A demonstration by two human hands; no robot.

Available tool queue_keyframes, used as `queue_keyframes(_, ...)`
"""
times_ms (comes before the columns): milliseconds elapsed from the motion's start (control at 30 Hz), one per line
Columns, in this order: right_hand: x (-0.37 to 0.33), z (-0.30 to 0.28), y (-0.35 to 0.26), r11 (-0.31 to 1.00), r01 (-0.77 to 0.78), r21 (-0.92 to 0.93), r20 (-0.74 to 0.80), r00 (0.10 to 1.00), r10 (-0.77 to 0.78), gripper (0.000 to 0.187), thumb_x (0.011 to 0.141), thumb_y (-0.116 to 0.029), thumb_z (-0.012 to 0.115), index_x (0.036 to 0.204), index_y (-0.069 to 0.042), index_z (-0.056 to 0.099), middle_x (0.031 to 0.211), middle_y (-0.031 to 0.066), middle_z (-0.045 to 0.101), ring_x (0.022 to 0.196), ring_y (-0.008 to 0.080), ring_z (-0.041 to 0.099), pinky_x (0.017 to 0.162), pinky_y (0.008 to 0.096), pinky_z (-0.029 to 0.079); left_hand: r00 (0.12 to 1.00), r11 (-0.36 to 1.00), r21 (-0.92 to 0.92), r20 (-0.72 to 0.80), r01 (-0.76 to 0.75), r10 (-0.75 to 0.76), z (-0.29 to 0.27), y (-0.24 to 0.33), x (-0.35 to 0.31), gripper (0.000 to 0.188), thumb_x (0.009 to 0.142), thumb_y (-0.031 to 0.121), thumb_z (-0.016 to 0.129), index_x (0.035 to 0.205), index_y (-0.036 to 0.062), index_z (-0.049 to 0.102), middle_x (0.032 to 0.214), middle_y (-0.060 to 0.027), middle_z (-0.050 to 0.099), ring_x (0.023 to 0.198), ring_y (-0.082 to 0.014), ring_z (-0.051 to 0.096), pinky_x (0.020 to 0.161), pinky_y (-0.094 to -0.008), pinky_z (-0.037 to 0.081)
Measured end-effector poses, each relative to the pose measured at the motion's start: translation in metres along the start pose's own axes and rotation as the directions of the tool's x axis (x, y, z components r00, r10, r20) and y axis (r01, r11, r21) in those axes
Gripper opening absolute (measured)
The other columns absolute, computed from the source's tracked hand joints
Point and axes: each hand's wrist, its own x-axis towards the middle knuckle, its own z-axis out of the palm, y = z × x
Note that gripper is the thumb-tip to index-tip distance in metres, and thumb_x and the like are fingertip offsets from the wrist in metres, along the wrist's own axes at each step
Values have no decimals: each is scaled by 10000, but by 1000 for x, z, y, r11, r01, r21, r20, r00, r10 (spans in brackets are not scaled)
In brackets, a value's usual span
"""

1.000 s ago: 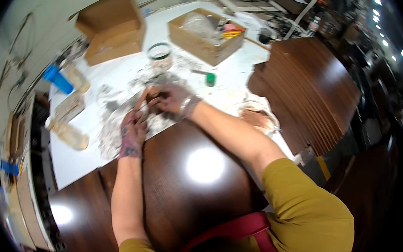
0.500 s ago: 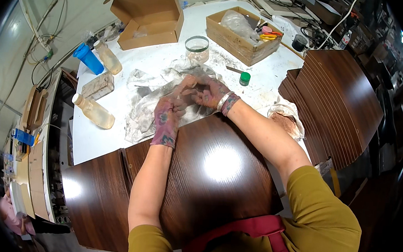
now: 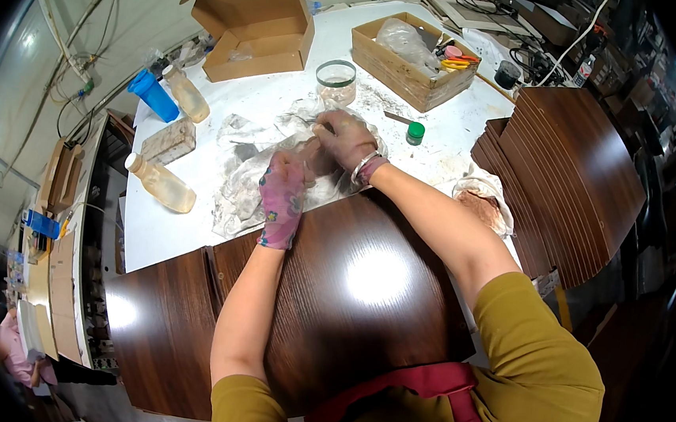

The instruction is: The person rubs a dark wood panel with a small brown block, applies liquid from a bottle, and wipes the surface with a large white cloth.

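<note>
Much of the rag [image 3: 241, 176], smeared with grey, is spread in crumpled folds on the white table [image 3: 149, 236], along the far edge of a dark wood panel [image 3: 310, 308]. Over the rag the left hand [image 3: 282, 195], in a flowered purple glove, and the right hand [image 3: 349, 142], in a brown-stained one, are held close together with fingers bent. A brownish patch is seen between them; whether anything is gripped cannot be told, since the fingertips are partly hidden. A pale band [image 3: 363, 165] is worn at the right wrist.

Just beyond the rag, a clear jar [image 3: 335, 94] is placed; to its right, a green-lidded pot [image 3: 415, 132] is seen beside a thin strip [image 3: 397, 118]. Farther back, an open carton [image 3: 259, 56] and a low box [image 3: 396, 82] are set, the latter filled with a plastic bag [image 3: 401, 41] and orange-handled tools [image 3: 458, 63]. On the left, two cloudy bottles [image 3: 163, 187], a blue cup [image 3: 155, 96] and a stained block [image 3: 169, 142] are grouped. On the right, a brown-stained cloth [image 3: 486, 200] is laid near stacked panels [image 3: 576, 162]. At far left, a person in pink [image 3: 19, 352] is partly seen.
</note>
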Motion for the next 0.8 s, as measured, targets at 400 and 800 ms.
queue_keyframes(400,14,0,30,832,-293,471,86,954,287,256,886,-272,647,956,-28,677,886,89,683,857,231,645,782,345,501,982,923,337,99,-187,163,-5,1,8,195,1001,223,528,960,39,579,700,-61,649,600,-137,587,581,-307,462)
queue_keyframes(800,-28,-59,-1,-5,-524,852,478,772,419,243,926,-202,624,1140,-85,617,1029,20,633,876,133,577,731,277,490,969,538,808,225,-241,97,-4,-28,49,237,963,322,541,992,100,621,851,-167,698,841,-347,676,724,-450,527)
